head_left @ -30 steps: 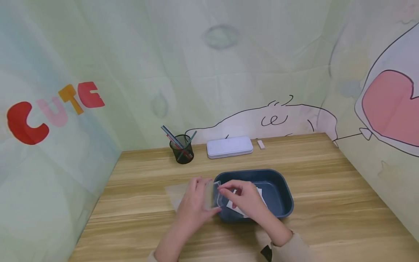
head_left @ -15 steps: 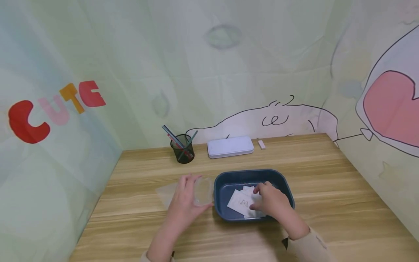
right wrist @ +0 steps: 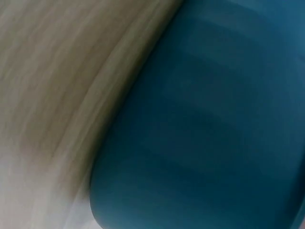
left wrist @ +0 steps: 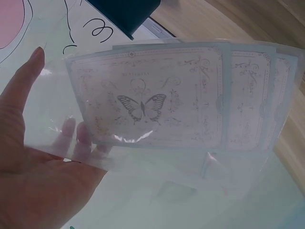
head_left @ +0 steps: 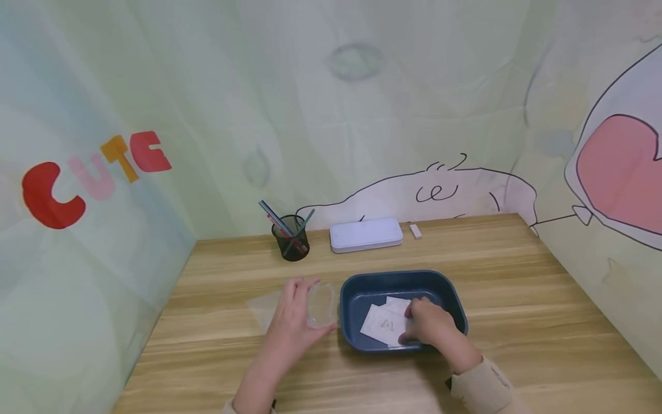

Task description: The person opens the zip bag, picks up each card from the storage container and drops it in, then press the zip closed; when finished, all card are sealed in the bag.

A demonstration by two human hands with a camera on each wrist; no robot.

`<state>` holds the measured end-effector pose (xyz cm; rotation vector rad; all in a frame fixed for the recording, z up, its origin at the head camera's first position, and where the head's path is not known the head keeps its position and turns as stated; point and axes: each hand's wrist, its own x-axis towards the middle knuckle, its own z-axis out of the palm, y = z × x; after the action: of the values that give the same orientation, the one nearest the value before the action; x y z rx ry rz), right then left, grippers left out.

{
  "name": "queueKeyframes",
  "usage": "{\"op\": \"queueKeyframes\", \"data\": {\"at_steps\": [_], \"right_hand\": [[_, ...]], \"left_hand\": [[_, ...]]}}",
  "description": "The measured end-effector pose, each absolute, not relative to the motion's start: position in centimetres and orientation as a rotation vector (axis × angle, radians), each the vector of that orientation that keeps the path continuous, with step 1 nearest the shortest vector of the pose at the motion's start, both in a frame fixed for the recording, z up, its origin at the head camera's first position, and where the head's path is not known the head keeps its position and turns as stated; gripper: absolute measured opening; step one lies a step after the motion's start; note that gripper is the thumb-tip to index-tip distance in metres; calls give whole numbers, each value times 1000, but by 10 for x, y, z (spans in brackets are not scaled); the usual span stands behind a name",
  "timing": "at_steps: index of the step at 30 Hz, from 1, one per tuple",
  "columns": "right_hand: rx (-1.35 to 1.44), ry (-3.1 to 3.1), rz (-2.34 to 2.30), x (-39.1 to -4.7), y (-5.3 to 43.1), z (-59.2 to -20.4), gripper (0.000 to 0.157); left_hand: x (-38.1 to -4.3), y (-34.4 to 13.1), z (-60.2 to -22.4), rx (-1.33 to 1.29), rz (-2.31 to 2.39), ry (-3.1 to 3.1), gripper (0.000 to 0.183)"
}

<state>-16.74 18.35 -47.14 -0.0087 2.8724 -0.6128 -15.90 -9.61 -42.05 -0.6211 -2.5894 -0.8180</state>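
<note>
In the head view my left hand (head_left: pixel 292 316) holds a clear plastic bag (head_left: pixel 322 306) just left of the navy tray (head_left: pixel 347 339), with thumb and fingers spreading its mouth toward the tray. Several butterfly-printed cards (left wrist: pixel 143 105) lie overlapped inside the bag in the left wrist view. My right hand (head_left: pixel 431 323) reaches down into the tray at the right end of some white cards (head_left: pixel 385 325), its thumb and fingers bent about their edges. Whether it pinches a card is hard to see. The right wrist view has only the blurred tray wall (right wrist: pixel 205 124).
A black mesh pen cup (head_left: pixel 293 241) with pens stands at the back. Beside it lie a white flat case (head_left: pixel 366 236) and a small white eraser-like block (head_left: pixel 415 231). Printed cloth walls (head_left: pixel 233 115) border the wooden table (head_left: pixel 217 339).
My right hand has left the bag's mouth, moved right over the tray and lowered onto the cards. My left hand with the bag has shifted slightly left, away from the tray.
</note>
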Motion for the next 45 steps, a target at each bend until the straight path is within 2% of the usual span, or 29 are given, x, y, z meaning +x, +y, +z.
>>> {"op": "queueKeyframes", "data": {"at_steps": [9, 20, 28, 45], "right_hand": [[-65, 2908, -677, -166, 182, -473, 48], [-129, 2906, -887, -163, 178, -456, 18], [-192, 2994, -1025, -163, 180, -444, 17], [-204, 2994, -1673, -160, 187, -413, 17]], "left_hand": [[-159, -97, -421, -625, -798, -2577, 91], [-159, -95, -416, -623, -780, -2631, 90], [-158, -93, -417, -616, -802, -2630, 89], [-158, -92, -417, -626, -774, -2619, 90]]}}
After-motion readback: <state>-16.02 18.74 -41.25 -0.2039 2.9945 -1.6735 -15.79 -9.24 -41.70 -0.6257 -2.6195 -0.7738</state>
